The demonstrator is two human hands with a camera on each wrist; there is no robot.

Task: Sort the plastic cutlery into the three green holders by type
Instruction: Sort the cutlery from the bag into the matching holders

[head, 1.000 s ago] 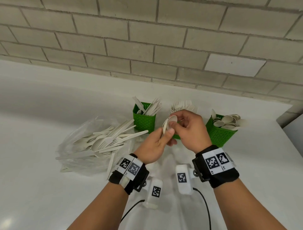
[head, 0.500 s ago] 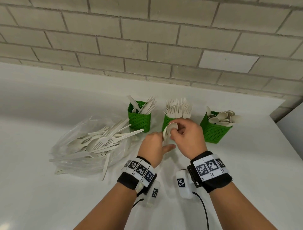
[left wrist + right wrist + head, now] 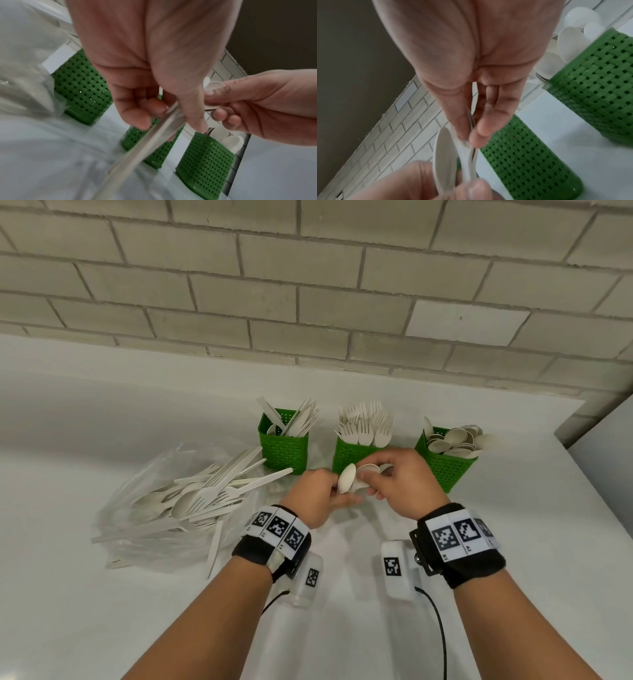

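Head view: both hands, left (image 3: 317,494) and right (image 3: 399,484), pinch a few nested spoons (image 3: 352,479) before the fork holder (image 3: 349,455); knife (image 3: 284,450) and spoon (image 3: 445,470) holders are part-filled, while a mixed pile (image 3: 191,498) on the bag (image 3: 144,529) remains unsorted.

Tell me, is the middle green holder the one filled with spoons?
No, the middle holder is filled with forks; the spoons stand in the right holder.

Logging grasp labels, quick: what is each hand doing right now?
Left hand: pinching a bunch of spoons.
Right hand: pinching one spoon bowl off that bunch.
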